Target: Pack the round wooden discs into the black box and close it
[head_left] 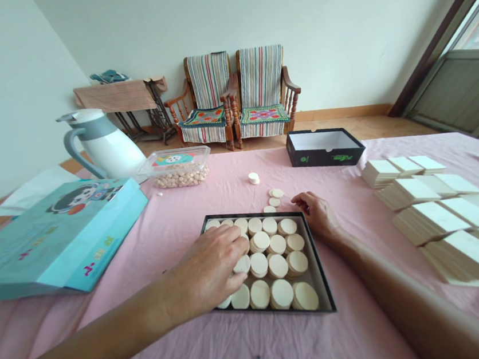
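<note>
A shallow black tray (pixel 320 277) sits on the pink tablecloth in front of me, packed with several stacks of pale round wooden discs (pixel 279 265). My left hand (pixel 209 269) lies over the tray's left half, its fingers curled down onto the discs there. My right hand (pixel 317 212) rests at the tray's far right corner, fingers loosely bent and reaching toward a few loose discs (pixel 274 197) on the cloth just beyond the tray. One more small stack of discs (pixel 254 178) stands farther back.
A black box lid (pixel 325 148) lies at the back. Stacks of pale rectangular wooden tiles (pixel 432 203) fill the right side. On the left are a turquoise box (pixel 56 238), a white jug (pixel 101 143) and a clear tub of nuts (pixel 177 168). Two wooden chairs (pixel 234 96) stand by the wall.
</note>
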Available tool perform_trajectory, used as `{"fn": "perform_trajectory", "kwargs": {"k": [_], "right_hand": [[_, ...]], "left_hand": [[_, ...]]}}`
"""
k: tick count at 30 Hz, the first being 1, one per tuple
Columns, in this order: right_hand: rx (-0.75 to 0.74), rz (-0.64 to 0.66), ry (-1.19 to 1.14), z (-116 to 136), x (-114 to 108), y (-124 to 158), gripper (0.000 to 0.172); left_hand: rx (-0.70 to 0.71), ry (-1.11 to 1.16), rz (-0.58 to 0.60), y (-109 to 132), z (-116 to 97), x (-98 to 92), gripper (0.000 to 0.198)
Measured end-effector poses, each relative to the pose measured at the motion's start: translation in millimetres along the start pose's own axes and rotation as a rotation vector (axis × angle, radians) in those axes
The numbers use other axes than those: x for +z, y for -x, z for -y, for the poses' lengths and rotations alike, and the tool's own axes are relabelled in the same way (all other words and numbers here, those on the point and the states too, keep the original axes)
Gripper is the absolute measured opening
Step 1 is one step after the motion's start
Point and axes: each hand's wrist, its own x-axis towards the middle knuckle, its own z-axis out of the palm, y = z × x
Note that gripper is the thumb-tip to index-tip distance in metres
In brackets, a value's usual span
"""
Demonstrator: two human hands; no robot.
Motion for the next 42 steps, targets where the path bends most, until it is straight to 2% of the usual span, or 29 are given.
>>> {"fn": "perform_trajectory", "kwargs": {"k": [5, 10, 15, 27, 33, 42], "right_hand": [[0.008, -0.010, 0.008, -2.2, 1.4, -0.4, 0.014], [-0.003, 0.001, 0.005, -0.2, -0.1, -0.6, 0.014], [0.005, 0.000, 0.009, 1.9, -1.1, -0.6, 0.013], [0.002, -0.004, -0.004, 0.6, -0.3, 0.3, 0.014], [0.003, 0.001, 0.000, 1.2, -0.7, 0.0, 0.013], [0.001, -0.003, 0.008, 0.5, -0.2, -0.3, 0.013]], "left_hand": [[-0.018, -0.019, -0.023, -1.9, -1.4, 1.3, 0.016], [0.036, 0.041, 0.036, -0.1, -0.8, -5.8, 0.014], [0.068, 0.034, 0.045, -0.6, 0.4, -2.2, 0.021], [0.052, 0.014, 0.033, -5.5, 2.1, 1.1, 0.007], [0.023, 0.025, 0.025, -4.3, 1.6, -3.0, 0.020], [0.072, 0.061, 0.053, -4.8, 5.7, -0.5, 0.010]]}}
